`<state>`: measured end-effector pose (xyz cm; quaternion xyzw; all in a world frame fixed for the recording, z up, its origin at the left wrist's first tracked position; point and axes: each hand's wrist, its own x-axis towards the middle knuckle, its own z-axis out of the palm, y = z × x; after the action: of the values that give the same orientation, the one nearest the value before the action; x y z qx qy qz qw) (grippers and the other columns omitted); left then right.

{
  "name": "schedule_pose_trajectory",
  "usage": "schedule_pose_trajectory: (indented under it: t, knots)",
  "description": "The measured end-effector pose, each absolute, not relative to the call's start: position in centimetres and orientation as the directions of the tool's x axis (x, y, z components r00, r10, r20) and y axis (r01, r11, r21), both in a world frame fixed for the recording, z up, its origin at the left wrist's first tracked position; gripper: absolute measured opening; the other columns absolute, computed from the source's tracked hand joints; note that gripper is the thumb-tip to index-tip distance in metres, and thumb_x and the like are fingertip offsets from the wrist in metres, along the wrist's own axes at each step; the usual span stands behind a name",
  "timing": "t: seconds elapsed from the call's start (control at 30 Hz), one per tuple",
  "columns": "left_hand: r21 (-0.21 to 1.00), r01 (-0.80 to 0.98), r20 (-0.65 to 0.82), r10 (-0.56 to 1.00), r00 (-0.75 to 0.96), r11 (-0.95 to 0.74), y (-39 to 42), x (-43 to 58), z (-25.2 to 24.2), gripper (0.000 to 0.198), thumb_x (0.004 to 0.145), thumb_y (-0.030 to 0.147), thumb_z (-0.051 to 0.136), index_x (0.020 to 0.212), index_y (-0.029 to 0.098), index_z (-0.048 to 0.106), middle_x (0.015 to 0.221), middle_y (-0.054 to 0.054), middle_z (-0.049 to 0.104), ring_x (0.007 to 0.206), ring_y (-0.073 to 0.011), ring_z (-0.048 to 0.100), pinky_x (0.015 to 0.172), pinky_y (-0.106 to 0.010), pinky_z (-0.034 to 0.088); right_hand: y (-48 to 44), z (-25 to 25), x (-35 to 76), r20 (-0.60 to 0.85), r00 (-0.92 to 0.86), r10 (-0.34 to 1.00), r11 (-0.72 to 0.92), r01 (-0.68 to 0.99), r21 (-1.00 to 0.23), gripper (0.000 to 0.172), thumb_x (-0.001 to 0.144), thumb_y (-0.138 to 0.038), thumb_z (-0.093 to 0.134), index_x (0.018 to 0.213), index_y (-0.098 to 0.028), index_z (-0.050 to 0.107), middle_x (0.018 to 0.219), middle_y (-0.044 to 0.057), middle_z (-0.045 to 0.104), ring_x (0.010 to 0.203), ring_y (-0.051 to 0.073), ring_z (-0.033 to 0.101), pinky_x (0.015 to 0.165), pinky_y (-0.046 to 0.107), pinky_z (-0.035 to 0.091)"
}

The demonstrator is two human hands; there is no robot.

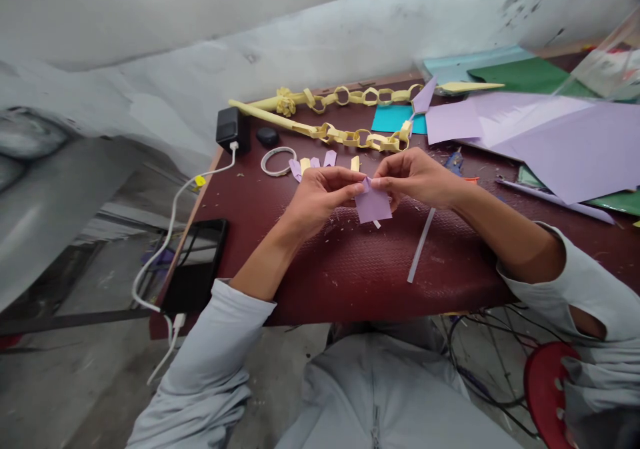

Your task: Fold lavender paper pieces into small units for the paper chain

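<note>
1. A small purple paper [373, 206] is held above a dark red table [330, 282], folded at its top.
2. The person's left hand [319, 197] and right hand [414, 177] pinch that fold.
3. It looks light and easily creased; its edges seem the safest hold.

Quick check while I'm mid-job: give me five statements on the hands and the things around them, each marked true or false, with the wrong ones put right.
1. The left hand and right hand both pinch the small purple square. True.
2. The white ring lies to the right of the hands. False: it lies to their left.
3. The white cable plugs into the black adapter. True.
4. The paper chain is green. False: it is yellow.
5. The black device lies at the left side of the table. True.
</note>
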<state>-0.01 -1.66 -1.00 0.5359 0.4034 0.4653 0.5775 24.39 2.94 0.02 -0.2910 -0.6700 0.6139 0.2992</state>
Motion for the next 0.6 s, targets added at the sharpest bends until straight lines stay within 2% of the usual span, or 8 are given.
schedule_pose_trajectory:
  t: [0.23, 0.43, 0.6]
  knots:
    - [0.994, -0.104, 0.010, 0.971, 0.239, 0.015, -1.55, 0.09, -1.29, 0.040, 0.074, 0.042, 0.108, 0.099, 0.018, 0.088, 0.099, -0.009, 0.088, 0.086, -0.0225, 0.084, 0.083, -0.037, 0.072, 2.95, -0.29, 24.39, 0.077, -0.644, 0.761, 0.130, 0.036, -0.991, 0.034, 0.091, -0.048, 0.099, 0.091, -0.019, 0.082, 0.080, 0.004, 0.079, 0.065, 0.015, 0.072, 0.054, 0.025, 0.066]
    - [0.997, -0.079, 0.026, 0.971, 0.236, -0.008, -1.77, 0.19, -0.87, 0.034, 0.077, 0.037, 0.106, 0.099, 0.018, 0.089, 0.098, -0.009, 0.088, 0.085, -0.0219, 0.084, 0.082, -0.036, 0.071, 3.13, -0.29, 24.43, 0.098, -0.654, 0.751, 0.170, 0.048, -0.984, 0.034, 0.091, -0.046, 0.100, 0.090, -0.019, 0.080, 0.079, 0.003, 0.078, 0.066, 0.015, 0.071, 0.054, 0.025, 0.065]
    - [0.997, -0.067, 0.039, 0.972, 0.231, -0.024, -1.97, 0.37, -0.90, 0.034, 0.078, 0.042, 0.105, 0.095, 0.018, 0.088, 0.095, -0.009, 0.088, 0.082, -0.0206, 0.082, 0.080, -0.035, 0.070, 3.26, -0.45, 24.45, 0.097, -0.665, 0.740, 0.177, 0.053, -0.983, 0.033, 0.091, -0.046, 0.100, 0.093, -0.018, 0.081, 0.081, 0.004, 0.078, 0.067, 0.015, 0.073, 0.055, 0.026, 0.065]
